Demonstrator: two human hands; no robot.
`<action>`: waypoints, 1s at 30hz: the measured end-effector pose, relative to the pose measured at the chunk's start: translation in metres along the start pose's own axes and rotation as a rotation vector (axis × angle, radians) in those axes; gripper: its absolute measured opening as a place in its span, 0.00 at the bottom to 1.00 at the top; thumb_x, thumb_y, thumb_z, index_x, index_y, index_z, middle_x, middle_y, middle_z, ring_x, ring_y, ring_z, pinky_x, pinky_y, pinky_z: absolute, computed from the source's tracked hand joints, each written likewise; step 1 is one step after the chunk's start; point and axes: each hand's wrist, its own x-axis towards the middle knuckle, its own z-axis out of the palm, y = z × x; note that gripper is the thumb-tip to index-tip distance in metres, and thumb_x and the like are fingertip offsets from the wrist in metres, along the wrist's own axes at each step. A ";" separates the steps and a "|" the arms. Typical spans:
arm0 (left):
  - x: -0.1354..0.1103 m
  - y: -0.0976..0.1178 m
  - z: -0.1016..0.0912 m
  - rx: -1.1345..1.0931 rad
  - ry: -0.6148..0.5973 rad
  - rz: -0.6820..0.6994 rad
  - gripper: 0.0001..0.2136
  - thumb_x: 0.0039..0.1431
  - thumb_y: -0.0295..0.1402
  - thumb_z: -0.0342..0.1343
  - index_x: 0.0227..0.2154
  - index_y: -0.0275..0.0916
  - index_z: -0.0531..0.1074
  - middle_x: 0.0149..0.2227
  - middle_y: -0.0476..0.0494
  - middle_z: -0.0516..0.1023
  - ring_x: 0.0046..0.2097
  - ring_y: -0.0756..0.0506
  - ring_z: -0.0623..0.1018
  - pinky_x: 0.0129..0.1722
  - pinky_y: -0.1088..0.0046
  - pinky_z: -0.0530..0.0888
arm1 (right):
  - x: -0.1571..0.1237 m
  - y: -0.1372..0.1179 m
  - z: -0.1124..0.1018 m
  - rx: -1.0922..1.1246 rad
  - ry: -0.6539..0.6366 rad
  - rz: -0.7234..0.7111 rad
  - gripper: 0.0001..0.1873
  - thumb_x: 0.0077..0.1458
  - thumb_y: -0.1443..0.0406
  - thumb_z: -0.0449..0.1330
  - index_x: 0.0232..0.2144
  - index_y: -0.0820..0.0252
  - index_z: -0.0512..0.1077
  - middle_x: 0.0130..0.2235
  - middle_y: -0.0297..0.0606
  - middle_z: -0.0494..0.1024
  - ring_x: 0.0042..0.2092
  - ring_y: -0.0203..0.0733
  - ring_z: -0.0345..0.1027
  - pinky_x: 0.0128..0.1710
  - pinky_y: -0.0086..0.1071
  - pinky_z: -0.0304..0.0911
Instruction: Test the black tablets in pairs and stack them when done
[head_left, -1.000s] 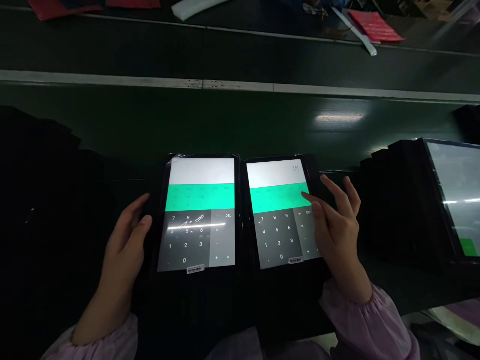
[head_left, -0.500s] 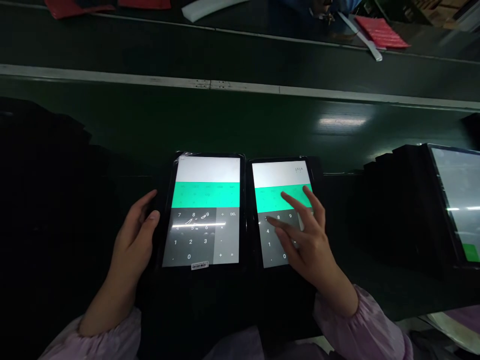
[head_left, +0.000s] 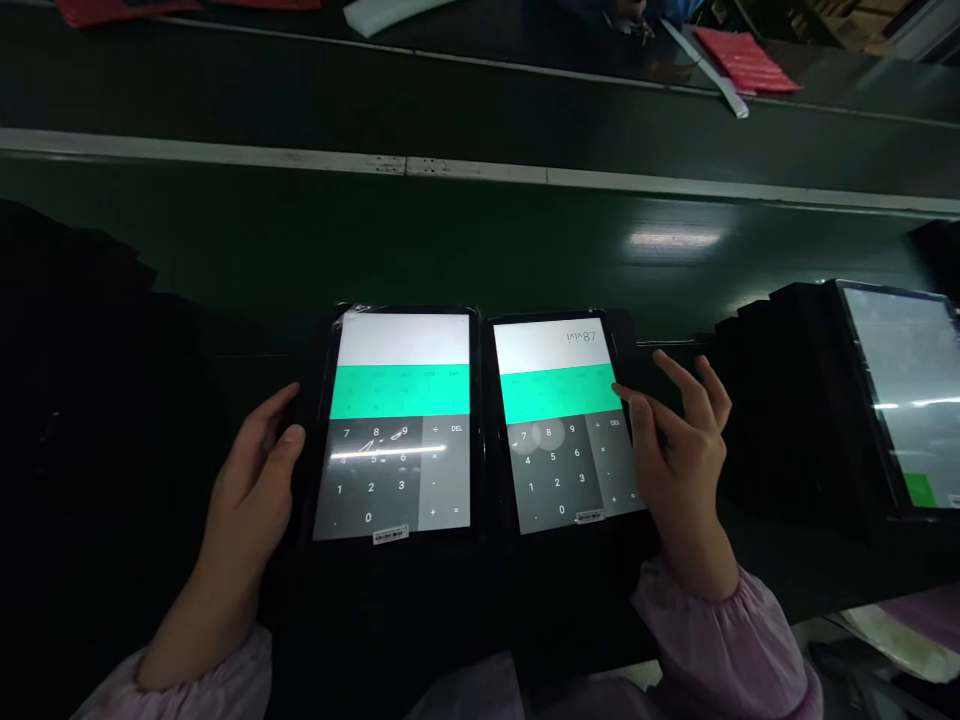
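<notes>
Two black-framed tablets lie side by side, each showing a calculator with a white display, a green band and a grey keypad. My left hand grips the left edge of the left tablet, its thumb on the bezel. My right hand hovers at the right side of the right tablet, fingers spread and the index fingertip near the green band. Characters ending in 87 fill the right tablet's display. Pale touch marks glow over its 7 and 8 keys.
A stack of black tablets stands to the right, with a lit tablet on it. A dark stack lies to the left. Beyond is a green conveyor belt with a white rail, then red sleeves.
My right hand has moved from over the right tablet's keypad to its right side. More characters show on that display. My left hand has hardly moved.
</notes>
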 end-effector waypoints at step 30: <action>0.037 -0.019 0.016 -0.218 -0.203 0.442 0.19 0.67 0.49 0.56 0.52 0.48 0.82 0.67 0.41 0.74 0.74 0.32 0.65 0.77 0.44 0.57 | -0.002 -0.085 0.018 0.138 -0.204 -0.175 0.17 0.75 0.65 0.53 0.50 0.54 0.84 0.70 0.44 0.72 0.78 0.65 0.48 0.69 0.69 0.63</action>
